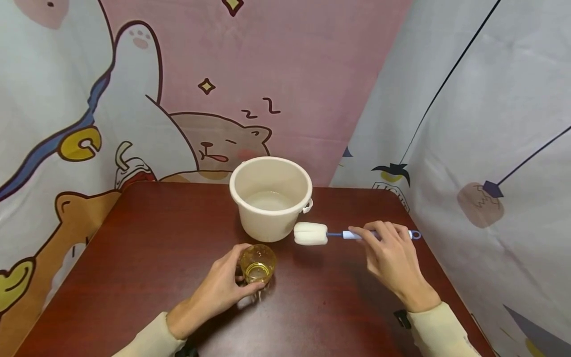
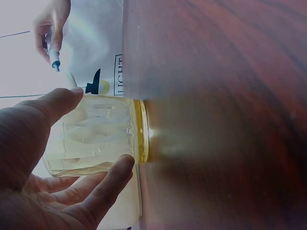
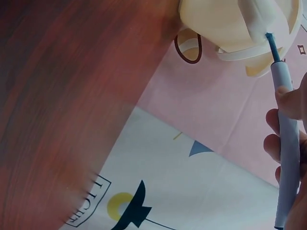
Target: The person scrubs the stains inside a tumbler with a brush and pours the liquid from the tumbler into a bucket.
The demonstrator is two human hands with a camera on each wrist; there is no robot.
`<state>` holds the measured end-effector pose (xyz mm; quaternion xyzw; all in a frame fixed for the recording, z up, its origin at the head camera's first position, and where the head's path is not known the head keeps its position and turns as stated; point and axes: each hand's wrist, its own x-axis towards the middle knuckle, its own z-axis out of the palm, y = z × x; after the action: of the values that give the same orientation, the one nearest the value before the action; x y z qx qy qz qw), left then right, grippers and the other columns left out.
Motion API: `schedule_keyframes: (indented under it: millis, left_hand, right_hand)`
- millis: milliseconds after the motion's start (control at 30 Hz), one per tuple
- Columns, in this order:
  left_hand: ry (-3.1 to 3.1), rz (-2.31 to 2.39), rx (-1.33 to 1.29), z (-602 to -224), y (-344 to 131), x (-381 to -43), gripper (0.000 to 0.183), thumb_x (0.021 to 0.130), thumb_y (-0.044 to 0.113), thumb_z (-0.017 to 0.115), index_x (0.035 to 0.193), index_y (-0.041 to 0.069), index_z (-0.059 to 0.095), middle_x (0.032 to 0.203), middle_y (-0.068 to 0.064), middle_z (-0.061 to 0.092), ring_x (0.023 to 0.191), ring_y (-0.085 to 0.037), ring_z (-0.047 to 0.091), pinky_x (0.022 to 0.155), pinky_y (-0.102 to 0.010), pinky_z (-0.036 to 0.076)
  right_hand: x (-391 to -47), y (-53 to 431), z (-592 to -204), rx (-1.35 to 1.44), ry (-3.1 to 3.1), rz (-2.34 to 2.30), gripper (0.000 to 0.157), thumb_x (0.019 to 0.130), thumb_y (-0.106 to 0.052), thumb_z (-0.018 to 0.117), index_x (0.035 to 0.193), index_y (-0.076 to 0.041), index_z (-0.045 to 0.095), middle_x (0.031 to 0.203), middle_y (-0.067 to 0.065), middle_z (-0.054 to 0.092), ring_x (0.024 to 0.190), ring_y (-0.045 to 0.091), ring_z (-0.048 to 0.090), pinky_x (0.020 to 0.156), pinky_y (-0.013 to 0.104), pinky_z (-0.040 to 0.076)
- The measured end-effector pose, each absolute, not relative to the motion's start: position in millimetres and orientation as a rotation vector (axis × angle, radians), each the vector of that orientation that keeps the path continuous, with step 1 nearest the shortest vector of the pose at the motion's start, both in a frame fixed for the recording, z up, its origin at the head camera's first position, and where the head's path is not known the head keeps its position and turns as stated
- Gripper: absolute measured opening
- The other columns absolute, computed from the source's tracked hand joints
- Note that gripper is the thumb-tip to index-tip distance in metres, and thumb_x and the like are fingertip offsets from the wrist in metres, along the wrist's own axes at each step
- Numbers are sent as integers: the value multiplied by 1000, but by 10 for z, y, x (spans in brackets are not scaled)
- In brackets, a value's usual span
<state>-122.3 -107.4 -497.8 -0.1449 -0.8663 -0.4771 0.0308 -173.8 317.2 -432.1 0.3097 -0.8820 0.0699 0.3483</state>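
My left hand point(image 1: 225, 280) grips an amber see-through glass cup point(image 1: 258, 264), thumb on one side and fingers on the other. In the left wrist view the cup point(image 2: 100, 134) is very near the table top; whether its base touches cannot be told. My right hand point(image 1: 392, 255) holds a sponge bottle brush by its pale blue handle point(image 3: 288, 143), level above the table. The brush's white sponge head point(image 1: 310, 233) points left, beside the bucket and to the right of the cup. A cream bucket point(image 1: 252, 218) stands behind the cup, with what looks like water in its bottom.
A dark red-brown wooden table point(image 1: 178, 238) bears the bucket. Cartoon-printed cloth point(image 1: 312, 74) hangs behind it, and a pale cloth point(image 1: 504, 148) hangs along the right side. The bucket's handle joint point(image 1: 308, 206) sticks out on its right.
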Motion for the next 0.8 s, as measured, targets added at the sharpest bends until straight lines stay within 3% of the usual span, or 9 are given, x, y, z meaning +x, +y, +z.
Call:
schedule_keyframes:
  millis: [533, 800]
  left_hand:
    - [-2665, -1431, -468, -4985, -1082, -1226, 86, 82, 17, 109, 153, 12, 60, 138, -16, 79, 115, -32, 84, 80, -22, 69]
    - [-2664, -1390, -474, -4985, -1082, -1237, 87, 81, 20, 110, 152, 12, 61, 136, -14, 80, 114, -30, 83, 80, -21, 68]
  right_hand:
    - [-1703, 2953, -4190, 896, -2145, 253, 26, 113, -21, 68, 131, -18, 87, 103, 8, 76, 85, 30, 66, 85, 55, 50]
    - [-1717, 2810, -4127, 956, -2087, 249, 30, 119, -22, 60, 131, -19, 87, 103, 6, 75, 88, 31, 68, 86, 54, 52]
